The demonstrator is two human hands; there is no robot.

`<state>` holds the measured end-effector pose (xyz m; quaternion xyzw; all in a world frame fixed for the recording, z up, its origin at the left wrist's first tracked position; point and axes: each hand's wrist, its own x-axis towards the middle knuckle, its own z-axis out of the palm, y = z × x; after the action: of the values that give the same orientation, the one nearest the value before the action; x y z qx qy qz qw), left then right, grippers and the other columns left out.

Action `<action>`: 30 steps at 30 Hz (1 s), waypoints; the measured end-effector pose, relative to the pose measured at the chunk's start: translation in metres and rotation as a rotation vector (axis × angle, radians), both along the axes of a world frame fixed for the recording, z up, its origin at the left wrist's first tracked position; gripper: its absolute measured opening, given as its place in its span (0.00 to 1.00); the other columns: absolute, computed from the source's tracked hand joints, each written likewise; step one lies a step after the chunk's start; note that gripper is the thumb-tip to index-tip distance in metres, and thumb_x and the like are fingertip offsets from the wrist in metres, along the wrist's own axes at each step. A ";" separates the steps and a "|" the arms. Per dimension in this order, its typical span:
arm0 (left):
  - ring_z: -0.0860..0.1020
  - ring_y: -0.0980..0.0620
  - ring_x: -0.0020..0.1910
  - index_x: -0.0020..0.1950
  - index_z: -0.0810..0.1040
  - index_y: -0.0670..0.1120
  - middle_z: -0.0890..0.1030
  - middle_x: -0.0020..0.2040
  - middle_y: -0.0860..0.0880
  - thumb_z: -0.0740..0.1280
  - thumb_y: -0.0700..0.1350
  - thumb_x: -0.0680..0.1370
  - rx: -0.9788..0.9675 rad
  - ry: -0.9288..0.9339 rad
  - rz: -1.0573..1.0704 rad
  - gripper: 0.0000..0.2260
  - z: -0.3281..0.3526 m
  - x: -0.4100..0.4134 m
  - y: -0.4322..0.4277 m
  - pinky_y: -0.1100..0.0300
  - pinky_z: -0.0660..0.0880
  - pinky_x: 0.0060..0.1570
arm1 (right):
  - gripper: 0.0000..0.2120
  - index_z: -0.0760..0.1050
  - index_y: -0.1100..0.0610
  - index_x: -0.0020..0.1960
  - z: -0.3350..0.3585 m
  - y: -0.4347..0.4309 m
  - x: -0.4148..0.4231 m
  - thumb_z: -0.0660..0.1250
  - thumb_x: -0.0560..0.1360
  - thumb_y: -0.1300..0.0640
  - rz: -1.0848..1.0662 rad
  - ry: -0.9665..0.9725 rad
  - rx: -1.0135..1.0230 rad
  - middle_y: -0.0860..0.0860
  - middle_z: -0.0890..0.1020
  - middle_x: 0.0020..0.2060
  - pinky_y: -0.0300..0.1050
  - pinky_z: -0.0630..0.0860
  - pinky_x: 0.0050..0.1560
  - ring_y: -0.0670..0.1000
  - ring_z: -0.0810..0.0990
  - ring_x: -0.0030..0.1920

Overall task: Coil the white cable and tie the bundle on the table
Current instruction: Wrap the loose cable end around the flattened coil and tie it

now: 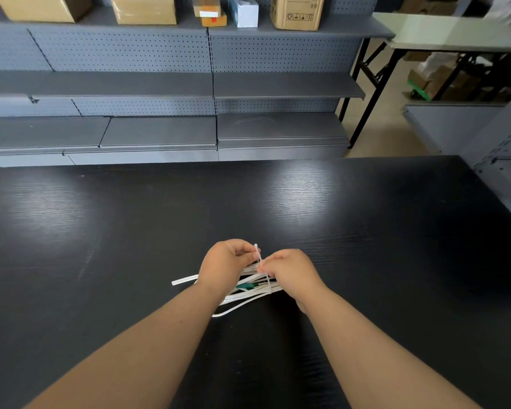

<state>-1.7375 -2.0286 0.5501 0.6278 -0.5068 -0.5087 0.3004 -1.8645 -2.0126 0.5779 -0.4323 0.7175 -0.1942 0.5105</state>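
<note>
We begin at the grip. The right hand (pixel 291 274) has its fingers curled in, and thumb and fingertips pinch a thin white cable tie (pixel 258 252) where it crosses the top of the bundle. The left hand (pixel 223 268) is curled as well, closed round the folded strands of the white cable (pixel 186 280) just beside the right hand. Its fingertips reach up to the tie's free tail, though we cannot tell whether they actually hold that tail. The tail stands up between the two hands, and lower down the tie wraps across the strands near the right wrist.

The cable is gathered into a flat bundle of several parallel runs, held low over the near middle of the surface (pixel 130 231). One cut end sticks out to the left past the left wrist, and one loop sags out below the hands onto the dark top. A small green piece (pixel 244 287) shows among the strands between the wrists.

Beyond the far edge of the surface stands grey pegboard shelving (pixel 160 84) with cardboard boxes (pixel 144 8) on its top shelf. A pale folding table (pixel 455 33) stands at the far right.
</note>
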 end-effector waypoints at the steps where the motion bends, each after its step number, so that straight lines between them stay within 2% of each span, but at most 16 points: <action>1: 0.81 0.54 0.46 0.39 0.82 0.48 0.84 0.43 0.51 0.69 0.41 0.74 -0.004 -0.008 -0.002 0.05 0.000 0.000 0.000 0.61 0.74 0.51 | 0.07 0.82 0.56 0.48 0.000 0.000 0.000 0.69 0.70 0.59 -0.009 -0.007 0.005 0.53 0.82 0.48 0.42 0.71 0.45 0.51 0.79 0.50; 7: 0.82 0.53 0.46 0.40 0.82 0.48 0.84 0.43 0.50 0.69 0.41 0.74 -0.015 -0.025 -0.010 0.04 -0.001 0.000 0.000 0.58 0.75 0.53 | 0.09 0.82 0.58 0.50 0.002 -0.001 0.000 0.69 0.71 0.60 -0.018 -0.018 0.024 0.53 0.81 0.47 0.44 0.71 0.47 0.52 0.78 0.50; 14: 0.80 0.54 0.43 0.34 0.78 0.53 0.83 0.41 0.51 0.69 0.39 0.74 -0.059 -0.034 -0.027 0.12 0.001 -0.001 0.003 0.68 0.72 0.44 | 0.09 0.82 0.58 0.50 0.001 -0.001 0.000 0.69 0.70 0.60 -0.009 -0.011 0.014 0.54 0.82 0.47 0.44 0.72 0.48 0.52 0.79 0.51; 20: 0.79 0.59 0.42 0.34 0.78 0.54 0.82 0.39 0.57 0.69 0.40 0.74 -0.098 -0.041 -0.034 0.12 -0.001 -0.001 0.005 0.68 0.71 0.43 | 0.08 0.82 0.58 0.50 0.000 0.002 -0.002 0.69 0.71 0.59 -0.011 -0.046 -0.003 0.53 0.83 0.49 0.44 0.72 0.51 0.52 0.79 0.52; 23: 0.79 0.61 0.42 0.35 0.79 0.55 0.81 0.38 0.58 0.69 0.40 0.75 -0.131 -0.074 -0.033 0.12 -0.002 -0.002 0.007 0.75 0.70 0.40 | 0.08 0.82 0.58 0.51 -0.002 0.005 -0.004 0.68 0.73 0.58 -0.006 -0.064 -0.027 0.53 0.83 0.50 0.43 0.72 0.53 0.51 0.78 0.53; 27: 0.79 0.58 0.42 0.36 0.80 0.53 0.82 0.39 0.57 0.68 0.40 0.75 -0.164 -0.097 -0.043 0.10 -0.003 -0.002 0.008 0.77 0.70 0.39 | 0.09 0.81 0.58 0.51 -0.002 0.005 -0.004 0.67 0.74 0.57 -0.005 -0.075 -0.035 0.53 0.83 0.50 0.43 0.71 0.52 0.50 0.78 0.53; 30: 0.78 0.63 0.42 0.37 0.80 0.52 0.81 0.39 0.60 0.68 0.40 0.75 -0.184 -0.118 -0.070 0.09 -0.003 -0.002 0.009 0.79 0.68 0.39 | 0.09 0.81 0.58 0.51 -0.002 0.005 -0.004 0.67 0.74 0.57 -0.011 -0.078 -0.032 0.53 0.83 0.50 0.43 0.71 0.52 0.50 0.78 0.53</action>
<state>-1.7394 -2.0192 0.5474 0.6082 -0.5898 -0.4323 0.3087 -1.8689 -2.0076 0.5757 -0.4286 0.6962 -0.2250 0.5301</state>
